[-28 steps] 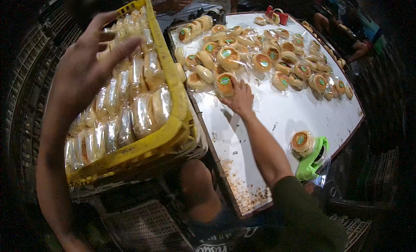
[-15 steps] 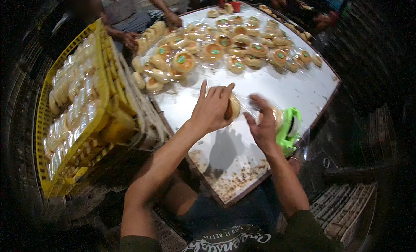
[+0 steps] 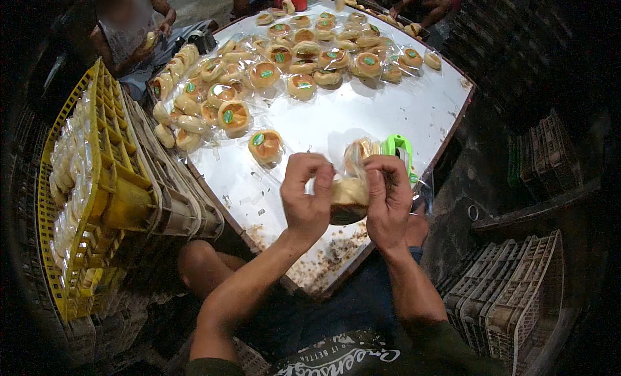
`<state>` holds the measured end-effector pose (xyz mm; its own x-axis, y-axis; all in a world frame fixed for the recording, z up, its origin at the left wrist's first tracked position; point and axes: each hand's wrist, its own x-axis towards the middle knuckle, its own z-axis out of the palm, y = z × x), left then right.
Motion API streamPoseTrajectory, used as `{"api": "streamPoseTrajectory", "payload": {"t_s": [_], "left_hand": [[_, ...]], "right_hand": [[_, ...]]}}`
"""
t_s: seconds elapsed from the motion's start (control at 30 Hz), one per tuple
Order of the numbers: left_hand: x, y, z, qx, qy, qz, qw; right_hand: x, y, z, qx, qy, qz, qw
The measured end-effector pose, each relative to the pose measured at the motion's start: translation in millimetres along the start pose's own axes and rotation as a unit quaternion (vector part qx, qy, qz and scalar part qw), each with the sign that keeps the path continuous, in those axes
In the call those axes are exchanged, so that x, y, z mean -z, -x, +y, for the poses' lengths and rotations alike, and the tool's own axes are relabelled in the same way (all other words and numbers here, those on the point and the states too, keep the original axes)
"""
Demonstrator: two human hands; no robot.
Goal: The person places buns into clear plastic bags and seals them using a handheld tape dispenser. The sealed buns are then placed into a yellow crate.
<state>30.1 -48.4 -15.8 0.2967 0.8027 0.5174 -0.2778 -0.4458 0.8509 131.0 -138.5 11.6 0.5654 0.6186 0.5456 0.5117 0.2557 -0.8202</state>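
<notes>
In front of me, over the near part of the white table, I hold up a round bun (image 3: pixel 349 199) in a clear plastic bag. My left hand (image 3: pixel 308 200) pinches one side of the bag's top, and my right hand (image 3: pixel 389 201) pinches the other, with the bun hanging between them. Just beyond my right hand stands a bright green tape dispenser (image 3: pixel 402 146). Beside it are more round buns (image 3: pixel 359 153), partly hidden by my fingers. A bagged bun with a green label (image 3: pixel 266 147) lies on the table past my left hand.
Many bagged buns (image 3: pixel 301 85) cover the far half of the white table (image 3: pixel 310 131). At left, a yellow crate (image 3: pixel 107 182) full of bagged buns sits beside pale crates. Stacked crates (image 3: pixel 504 298) stand at lower right. Co-workers sit at the far side, one (image 3: pixel 132 36) at far left.
My hands have come together on a bagged bun; before, the left held a bun and the right was by the dispenser. A labelled bun now lies past my left hand.
</notes>
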Motion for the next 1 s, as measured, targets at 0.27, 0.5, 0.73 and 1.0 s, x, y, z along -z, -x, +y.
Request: {"api": "streamPoseTrajectory", "payload": {"t_s": [0.27, 0.5, 0.73, 1.0], "left_hand": [[31, -18, 12, 0.287, -0.073, -0.087, 0.951], [11, -1, 43, 0.184, -0.032, -0.052, 0.981], [23, -8, 26, 0.296, 0.036, -0.028, 0.954], [37, -17, 15, 0.201, 0.101, -0.171, 0.959]], "right_hand": [[-21, -8, -14, -0.214, -0.271, 0.024, 0.938], [-25, 3, 2, -0.218, -0.273, -0.004, 0.937], [-51, 29, -2, 0.004, 0.100, -0.029, 0.995], [-16, 6, -3, -0.062, 0.046, -0.081, 0.994]]}}
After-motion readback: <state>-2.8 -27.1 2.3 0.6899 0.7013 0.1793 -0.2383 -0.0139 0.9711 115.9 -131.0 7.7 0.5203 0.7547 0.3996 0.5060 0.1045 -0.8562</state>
